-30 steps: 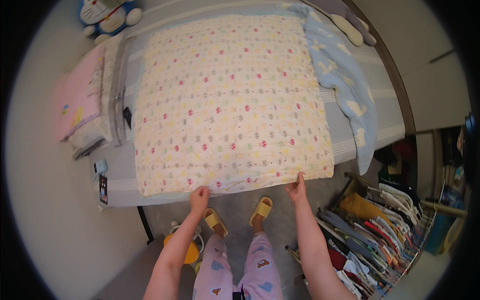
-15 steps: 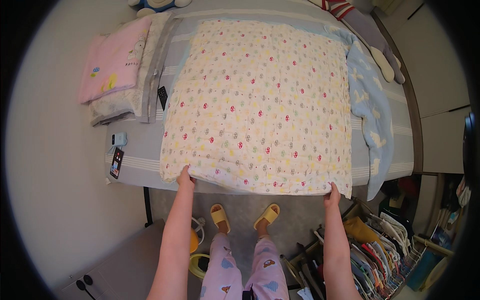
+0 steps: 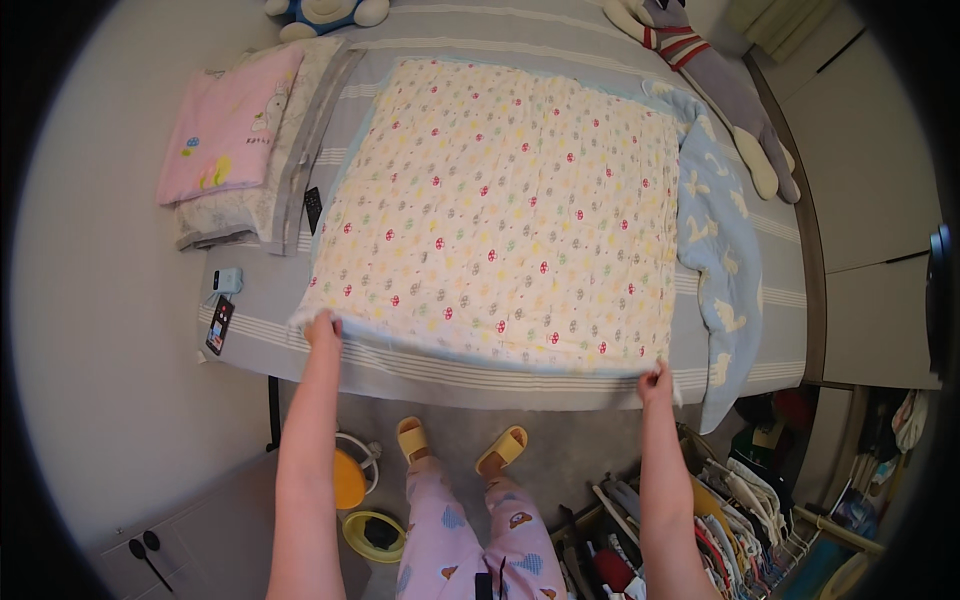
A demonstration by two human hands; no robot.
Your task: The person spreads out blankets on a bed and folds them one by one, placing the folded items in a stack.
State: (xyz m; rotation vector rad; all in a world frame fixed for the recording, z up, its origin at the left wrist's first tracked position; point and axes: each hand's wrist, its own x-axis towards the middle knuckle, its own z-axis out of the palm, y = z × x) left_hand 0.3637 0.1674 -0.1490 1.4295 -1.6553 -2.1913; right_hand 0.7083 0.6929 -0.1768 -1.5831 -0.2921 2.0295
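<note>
A cream cotton blanket (image 3: 500, 210) printed with small red, grey and yellow mushrooms lies spread over the bed. My left hand (image 3: 324, 326) is closed on its near left corner, and my right hand (image 3: 655, 382) pinches the near right corner. The blanket's near edge runs between both hands, close to the bed's front edge. Under it lies a light blue blanket (image 3: 728, 250) with white animal shapes; its right part spreads out past the cream one, and a thin blue strip shows along the left, far and near edges.
The grey striped bed (image 3: 560, 388) holds a pillow with a folded pink blanket (image 3: 232, 125), a remote control (image 3: 313, 210), a light blue device (image 3: 228, 281), a phone (image 3: 219, 326) and plush toys (image 3: 715, 95). Hanging clothes (image 3: 745, 520) stand low right; a yellow basin (image 3: 352, 540) sits on the floor.
Both hands have shifted left with the blanket's near edge, the left hand also slightly away from me. A blue strip of the lower blanket now shows along the near edge. My view has moved somewhat.
</note>
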